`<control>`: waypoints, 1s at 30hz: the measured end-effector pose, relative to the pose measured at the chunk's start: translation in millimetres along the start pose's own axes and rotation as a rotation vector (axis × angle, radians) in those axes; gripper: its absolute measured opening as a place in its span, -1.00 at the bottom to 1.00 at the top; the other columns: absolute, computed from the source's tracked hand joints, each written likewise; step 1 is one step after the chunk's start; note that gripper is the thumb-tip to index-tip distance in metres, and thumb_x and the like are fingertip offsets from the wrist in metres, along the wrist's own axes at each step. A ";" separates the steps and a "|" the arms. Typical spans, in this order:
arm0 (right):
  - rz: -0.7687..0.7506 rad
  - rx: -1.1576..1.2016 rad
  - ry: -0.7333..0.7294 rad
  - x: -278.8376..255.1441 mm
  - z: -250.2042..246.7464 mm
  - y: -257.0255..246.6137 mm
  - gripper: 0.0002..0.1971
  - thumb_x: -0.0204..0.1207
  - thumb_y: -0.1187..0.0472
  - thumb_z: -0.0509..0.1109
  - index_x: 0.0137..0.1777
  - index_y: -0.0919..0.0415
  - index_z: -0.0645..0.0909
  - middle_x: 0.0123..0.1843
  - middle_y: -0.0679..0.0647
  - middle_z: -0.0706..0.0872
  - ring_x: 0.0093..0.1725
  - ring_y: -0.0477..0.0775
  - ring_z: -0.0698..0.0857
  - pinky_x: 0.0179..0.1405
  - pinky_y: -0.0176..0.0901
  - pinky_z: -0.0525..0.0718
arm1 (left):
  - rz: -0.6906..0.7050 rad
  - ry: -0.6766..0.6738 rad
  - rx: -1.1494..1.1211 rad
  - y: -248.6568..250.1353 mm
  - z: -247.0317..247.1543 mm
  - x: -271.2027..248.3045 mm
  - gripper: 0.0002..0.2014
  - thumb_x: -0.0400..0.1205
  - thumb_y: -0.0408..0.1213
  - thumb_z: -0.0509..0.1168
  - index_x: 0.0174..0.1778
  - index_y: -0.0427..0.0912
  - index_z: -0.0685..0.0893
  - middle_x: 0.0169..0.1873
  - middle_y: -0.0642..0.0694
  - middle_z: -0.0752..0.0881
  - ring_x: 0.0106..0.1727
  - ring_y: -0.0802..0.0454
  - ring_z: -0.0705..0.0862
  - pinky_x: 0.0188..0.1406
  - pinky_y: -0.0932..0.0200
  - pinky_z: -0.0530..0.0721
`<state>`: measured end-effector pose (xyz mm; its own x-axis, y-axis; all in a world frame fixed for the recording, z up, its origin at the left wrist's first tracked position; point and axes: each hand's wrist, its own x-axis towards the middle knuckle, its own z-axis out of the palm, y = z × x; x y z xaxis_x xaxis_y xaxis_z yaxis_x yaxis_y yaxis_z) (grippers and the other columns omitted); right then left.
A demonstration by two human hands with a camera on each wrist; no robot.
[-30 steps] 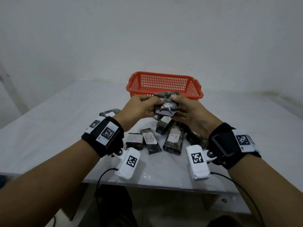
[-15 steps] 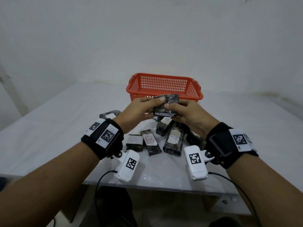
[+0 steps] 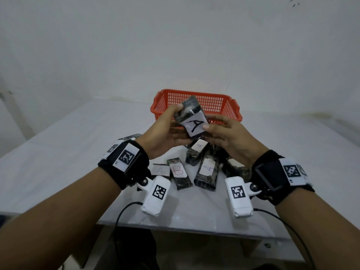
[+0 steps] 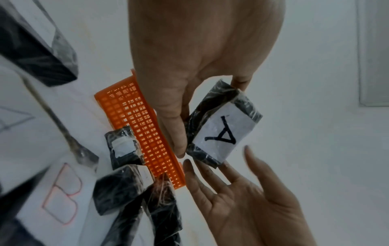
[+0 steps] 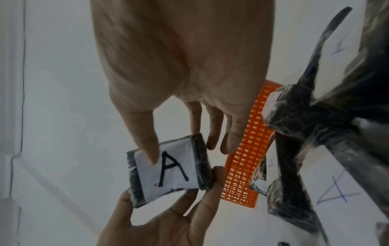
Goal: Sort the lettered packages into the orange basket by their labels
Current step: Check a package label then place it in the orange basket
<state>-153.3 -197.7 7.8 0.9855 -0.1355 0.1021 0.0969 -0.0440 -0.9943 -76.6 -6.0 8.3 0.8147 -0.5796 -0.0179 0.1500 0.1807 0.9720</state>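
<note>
White walls closed in behind your white table [image 3: 58, 152], where the orange basket [image 3: 231, 106] stood at the far side with a heap of dark wrapped packages [image 3: 206, 172] lying in front of it. Above that heap your left hand [image 3: 165, 137] gripped the package marked A [image 3: 191, 118] by its edges, label up. Your right hand [image 3: 229, 137] laid its thumb on the label, its other fingers straight and apparently loose.
</note>
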 end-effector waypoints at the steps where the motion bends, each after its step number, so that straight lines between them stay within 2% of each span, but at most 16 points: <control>1: -0.003 0.008 0.019 2.8 -0.5 1.2 -0.45 0.52 0.21 0.64 0.48 0.20 0.60 0.33 0.24 0.82 0.31 0.23 0.83 0.46 0.24 0.71 | -0.023 -0.008 -0.034 1.8 -0.2 1.1 -0.40 0.79 0.12 0.17 0.49 -0.35 0.62 0.35 -0.49 0.70 0.33 -0.37 0.77 0.17 -0.08 0.85; 3: -0.009 0.031 0.068 7.4 0.4 1.2 -0.55 0.59 0.34 0.56 0.45 0.22 0.58 0.31 0.26 0.81 0.24 0.25 0.85 0.33 0.18 0.80 | -0.058 -0.034 -0.078 2.8 0.5 6.8 -0.38 0.79 0.15 0.15 0.48 -0.35 0.63 0.34 -0.50 0.71 0.33 -0.39 0.78 0.30 -0.21 0.80; 5: -0.032 0.046 0.138 14.2 0.2 -0.9 -0.65 0.64 0.37 0.50 0.40 0.26 0.60 0.30 0.29 0.80 0.16 0.26 0.88 0.15 0.10 0.87 | -0.074 -0.030 -0.028 3.9 2.6 13.7 -0.39 0.80 0.18 0.12 0.46 -0.30 0.65 0.30 -0.44 0.75 0.29 -0.38 0.80 0.31 -0.26 0.78; 7: -0.041 0.081 0.199 24.9 -2.0 -5.1 -0.72 0.67 0.35 0.48 0.34 0.26 0.64 0.26 0.28 0.82 0.07 0.23 0.89 0.02 0.07 0.90 | -0.016 0.027 0.076 8.0 3.8 23.1 -0.48 0.83 0.14 0.09 0.40 -0.19 0.69 0.25 -0.36 0.80 0.25 -0.34 0.82 0.29 -0.29 0.79; 9: -0.034 0.092 0.217 38.6 -4.6 -12.1 -0.72 0.65 0.33 0.51 0.33 0.26 0.67 0.22 0.29 0.85 0.03 0.25 0.90 -0.03 0.11 0.90 | 0.097 0.089 0.123 17.8 5.1 33.9 -0.62 0.86 0.03 0.11 0.23 -0.08 0.77 0.17 -0.25 0.85 0.22 -0.31 0.83 0.28 -0.28 0.79; 10: -0.024 0.081 0.217 46.9 -5.5 -16.7 -0.71 0.64 0.32 0.53 0.33 0.26 0.68 0.21 0.28 0.86 0.02 0.27 0.90 -0.04 0.12 0.89 | 0.147 0.129 0.148 23.6 4.1 43.1 -0.67 0.84 0.01 0.16 0.15 -0.05 0.79 0.12 -0.20 0.86 0.20 -0.29 0.84 0.24 -0.24 0.82; 12: -0.002 0.083 0.214 67.4 -7.5 -25.9 -0.74 0.62 0.31 0.55 0.28 0.29 0.69 0.13 0.27 0.87 -0.06 0.24 0.89 -0.14 0.06 0.88 | 0.211 0.228 0.243 36.6 0.7 63.4 -0.77 0.71 0.02 0.38 0.10 -0.05 0.75 0.11 -0.18 0.85 0.12 -0.19 0.87 0.10 -0.14 0.87; 14: 0.035 0.119 0.226 94.0 -10.3 -34.9 -0.79 0.60 0.31 0.57 0.17 0.30 0.67 0.06 0.28 0.84 -0.13 0.21 0.87 -0.26 0.00 0.86 | 0.211 0.299 0.325 48.6 -6.6 90.6 -0.78 0.59 -0.03 0.50 0.02 -0.06 0.73 0.09 -0.19 0.84 0.07 -0.18 0.88 0.07 -0.19 0.88; 15: 0.064 0.119 0.231 110.0 -12.5 -38.0 -0.79 0.59 0.30 0.59 0.13 0.32 0.66 0.07 0.31 0.82 -0.10 0.23 0.85 -0.27 0.00 0.86 | 0.190 0.307 0.335 55.4 -10.3 103.9 -0.82 0.61 -0.09 0.51 -0.01 -0.11 0.73 0.09 -0.24 0.83 0.08 -0.23 0.87 0.08 -0.25 0.87; 17: 0.134 0.087 0.232 142.2 -17.1 -41.8 -0.72 0.57 0.25 0.61 0.17 0.41 0.69 0.12 0.33 0.80 -0.03 0.26 0.82 -0.20 0.05 0.87 | 0.125 0.304 0.357 67.8 -20.2 132.6 -0.83 0.66 -0.22 0.48 0.00 -0.28 0.77 0.09 -0.35 0.84 0.09 -0.30 0.86 0.12 -0.32 0.85; 19: 0.201 0.053 0.236 173.4 -21.1 -42.5 -0.59 0.55 0.21 0.63 0.30 0.44 0.70 0.13 0.30 0.81 -0.02 0.25 0.81 -0.16 0.07 0.88 | 0.053 0.301 0.409 77.7 -32.0 162.9 -0.76 0.65 -0.24 0.48 0.05 -0.38 0.77 0.06 -0.34 0.84 0.04 -0.27 0.86 0.14 -0.24 0.86; 21: 0.235 -0.005 0.232 203.5 -25.3 -41.8 -0.54 0.52 0.18 0.66 0.32 0.41 0.70 0.14 0.29 0.82 0.01 0.25 0.81 -0.24 0.03 0.85 | -0.007 0.285 0.471 85.0 -41.9 189.1 -0.83 0.68 -0.23 0.45 -0.02 -0.29 0.72 -0.01 -0.27 0.78 -0.05 -0.19 0.80 0.12 -0.12 0.86; 23: 0.256 -0.065 0.218 232.4 -29.9 -39.4 -0.53 0.50 0.15 0.67 0.30 0.42 0.70 0.17 0.31 0.83 0.04 0.28 0.82 -0.15 0.07 0.84 | -0.073 0.275 0.515 88.7 -51.8 214.7 -0.85 0.70 -0.24 0.42 -0.14 -0.20 0.66 -0.11 -0.20 0.74 -0.17 -0.12 0.75 0.03 -0.08 0.83; 25: 0.280 -0.108 0.206 257.4 -33.0 -33.8 -0.60 0.53 0.15 0.65 0.25 0.39 0.71 0.13 0.29 0.83 0.02 0.27 0.81 0.00 0.16 0.85 | -0.142 0.267 0.575 91.1 -59.3 237.4 -0.82 0.72 -0.24 0.39 -0.18 -0.17 0.63 -0.22 -0.14 0.69 -0.27 -0.04 0.69 -0.14 0.03 0.77; 27: 0.295 -0.158 0.209 279.8 -34.7 -25.8 -0.74 0.55 0.15 0.64 0.11 0.29 0.75 0.17 0.27 0.83 0.11 0.30 0.83 0.24 0.28 0.82 | -0.203 0.256 0.620 94.2 -64.2 256.7 -0.81 0.73 -0.23 0.37 -0.19 -0.17 0.61 -0.24 -0.12 0.66 -0.30 -0.03 0.65 -0.23 0.08 0.70; 30: 0.316 -0.174 0.208 309.5 -36.5 -14.6 -0.81 0.56 0.15 0.62 0.07 0.22 0.75 0.26 0.28 0.83 0.28 0.36 0.81 0.35 0.37 0.76 | -0.259 0.252 0.663 96.3 -68.4 287.7 -0.80 0.74 -0.25 0.31 -0.20 -0.18 0.58 -0.23 -0.13 0.64 -0.25 -0.07 0.65 -0.15 0.03 0.71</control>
<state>145.3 -275.1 55.0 0.9122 -0.3653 -0.1858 -0.2487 -0.1328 -0.9594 210.5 -100.9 80.7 0.9147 -0.3250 -0.2402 0.0499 -0.4989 0.8652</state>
